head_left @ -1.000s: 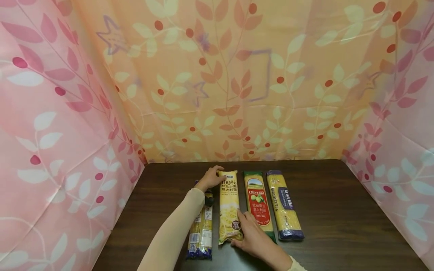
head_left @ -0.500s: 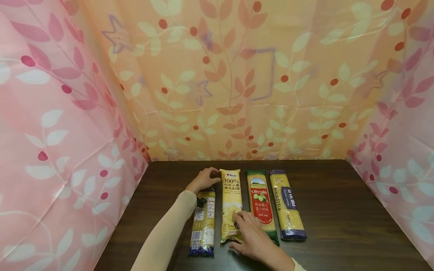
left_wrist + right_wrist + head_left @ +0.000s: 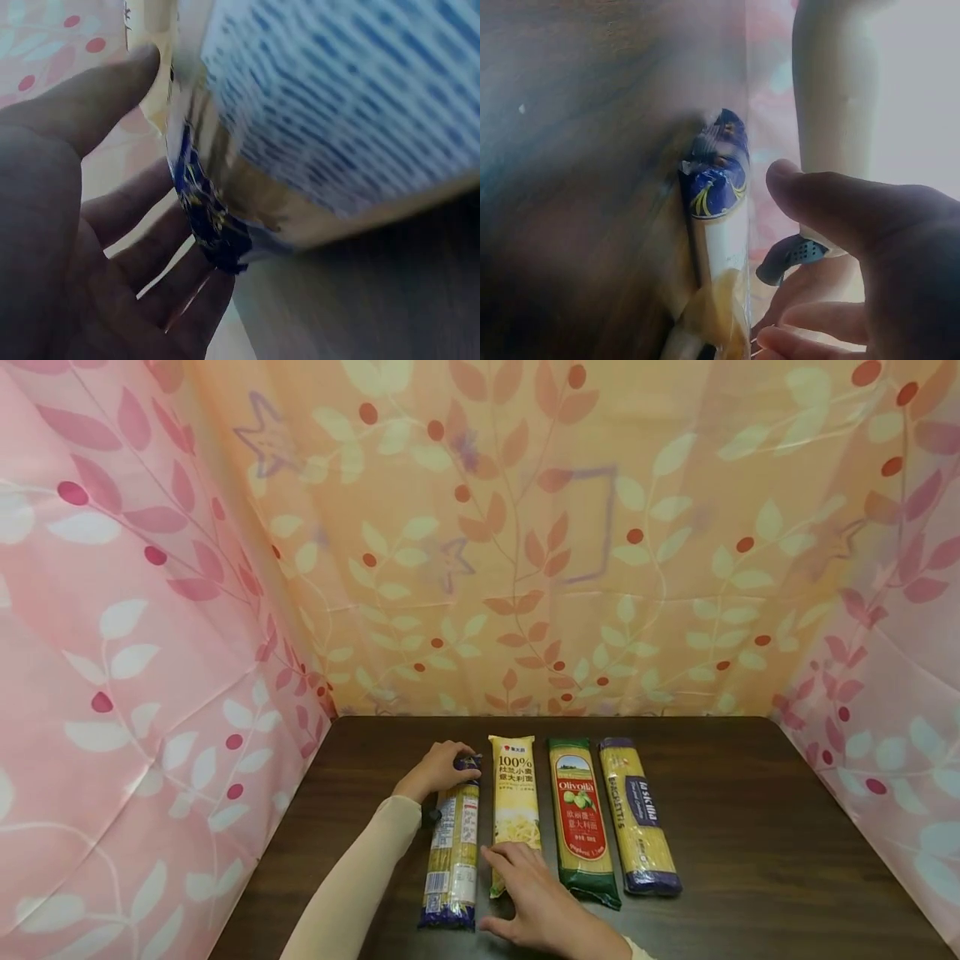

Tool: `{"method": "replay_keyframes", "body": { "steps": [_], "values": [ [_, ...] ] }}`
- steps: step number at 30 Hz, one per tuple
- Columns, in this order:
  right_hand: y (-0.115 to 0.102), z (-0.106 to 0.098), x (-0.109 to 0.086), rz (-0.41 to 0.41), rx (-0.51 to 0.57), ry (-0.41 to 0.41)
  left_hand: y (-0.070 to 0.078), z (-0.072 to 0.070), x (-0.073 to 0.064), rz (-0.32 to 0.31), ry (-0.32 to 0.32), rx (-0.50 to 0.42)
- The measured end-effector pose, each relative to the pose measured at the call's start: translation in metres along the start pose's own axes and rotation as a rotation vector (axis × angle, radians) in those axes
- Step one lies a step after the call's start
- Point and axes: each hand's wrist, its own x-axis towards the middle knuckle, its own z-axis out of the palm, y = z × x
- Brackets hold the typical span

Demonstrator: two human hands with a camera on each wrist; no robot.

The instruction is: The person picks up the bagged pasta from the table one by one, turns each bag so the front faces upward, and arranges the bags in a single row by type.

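Observation:
A clear spaghetti packet with blue ends (image 3: 453, 860) lies at the left of a row on the dark table. My left hand (image 3: 435, 772) is at its far end, the fingertips over the blue wrapper. The left wrist view shows that hand's fingers (image 3: 142, 251) loosely spread beside the blue end, thumb held apart. My right hand (image 3: 536, 902) hovers with spread fingers over the near end of a yellow pasta packet (image 3: 516, 789), hiding part of it. In the right wrist view, its thumb (image 3: 832, 202) is apart from the blue-ended packet (image 3: 718, 191).
Right of the yellow packet lie a green-ended spaghetti packet with a red label (image 3: 581, 810) and a purple-ended spaghetti packet (image 3: 641, 827). Pink and orange patterned curtains (image 3: 525, 543) stand around the table (image 3: 765, 827) at its back and sides.
My left hand has moved left from the yellow packet's far end to that of the blue-ended packet. My right hand has shifted left, from the yellow packet's right edge to over its near end.

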Motion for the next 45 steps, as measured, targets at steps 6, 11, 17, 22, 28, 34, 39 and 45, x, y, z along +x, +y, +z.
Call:
{"method": "replay_keyframes", "body": {
  "steps": [6,11,17,22,28,34,39,45],
  "values": [
    [-0.003,0.006,0.004,0.002,-0.106,0.023,-0.001,-0.002,-0.003,-0.009,-0.028,-0.005],
    [-0.005,0.013,0.008,0.033,-0.194,0.016,-0.002,0.0,-0.001,-0.033,-0.029,0.008],
    [-0.009,0.02,0.014,0.053,-0.276,0.001,-0.002,0.001,0.002,-0.047,-0.008,0.006],
    [-0.011,0.026,0.019,0.059,-0.339,0.009,-0.003,0.002,0.0,-0.055,0.002,0.009],
    [-0.013,0.03,0.023,0.072,-0.441,0.011,0.0,0.004,-0.001,-0.064,0.013,0.002],
    [-0.017,0.031,0.025,0.102,-0.483,-0.017,0.009,0.005,-0.002,-0.06,0.007,0.037],
    [-0.021,0.036,0.027,0.133,-0.488,-0.023,0.014,0.008,-0.005,-0.097,0.026,0.093],
    [-0.02,0.04,0.029,0.14,-0.486,0.0,0.02,0.01,-0.01,-0.151,0.061,0.1]
  ]
}}
